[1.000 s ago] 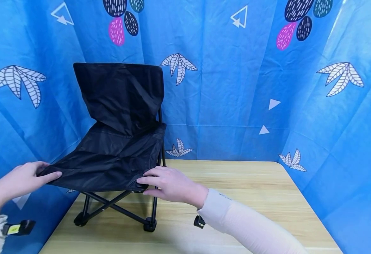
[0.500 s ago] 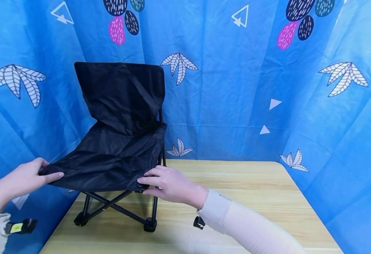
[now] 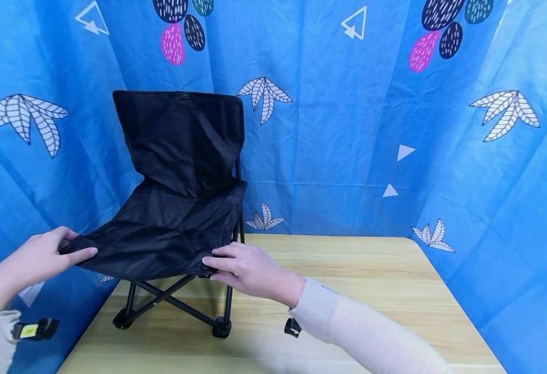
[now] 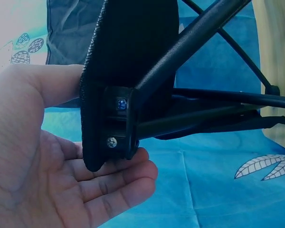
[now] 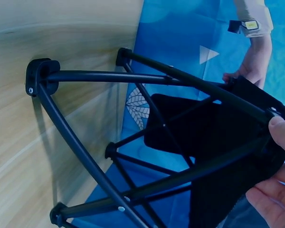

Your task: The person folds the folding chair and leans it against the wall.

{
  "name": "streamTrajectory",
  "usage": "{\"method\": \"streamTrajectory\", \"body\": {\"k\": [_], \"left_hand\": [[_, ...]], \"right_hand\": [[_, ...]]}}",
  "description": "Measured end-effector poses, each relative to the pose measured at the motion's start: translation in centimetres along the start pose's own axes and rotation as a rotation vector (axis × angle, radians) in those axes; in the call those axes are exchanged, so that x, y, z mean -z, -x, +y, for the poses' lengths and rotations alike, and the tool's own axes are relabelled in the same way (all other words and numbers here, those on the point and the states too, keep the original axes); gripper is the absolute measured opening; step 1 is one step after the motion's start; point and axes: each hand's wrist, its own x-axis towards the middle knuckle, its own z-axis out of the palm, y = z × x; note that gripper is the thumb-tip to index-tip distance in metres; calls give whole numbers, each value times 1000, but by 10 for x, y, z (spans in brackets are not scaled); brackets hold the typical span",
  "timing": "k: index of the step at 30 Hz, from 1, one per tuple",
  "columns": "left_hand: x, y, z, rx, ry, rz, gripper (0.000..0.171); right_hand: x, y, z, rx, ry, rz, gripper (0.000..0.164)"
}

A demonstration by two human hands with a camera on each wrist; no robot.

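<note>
A black folding chair with a fabric seat and backrest stands unfolded at the left of the table. My left hand grips the seat's front left corner, thumb on top. In the left wrist view, the fingers curl behind the corner bracket, which carries two screws and the leg tubes. At the front right corner my right hand holds the seat edge between thumb and fingers. From below, the right wrist view shows the crossed tubes and plastic feet.
The chair's feet are on or close to a light wood table, whose surface extends to the right. Blue patterned curtains surround it on the back and sides. A black clip shows beside the right sleeve.
The chair has shifted slightly to the right and back, its front legs sitting a little higher in view. My left hand has moved up and right with its corner; the right hand hardly moves.
</note>
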Motion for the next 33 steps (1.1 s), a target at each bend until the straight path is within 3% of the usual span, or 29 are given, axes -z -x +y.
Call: {"method": "streamTrajectory", "body": {"k": [13,33], "left_hand": [[1,-5,6,-12,27,69,86],[1,-16,14,-66,45,58,83]], "right_hand": [[-1,-2,8,-6,17,16,38],[1,-3,13,-19,14,27,39]]}}
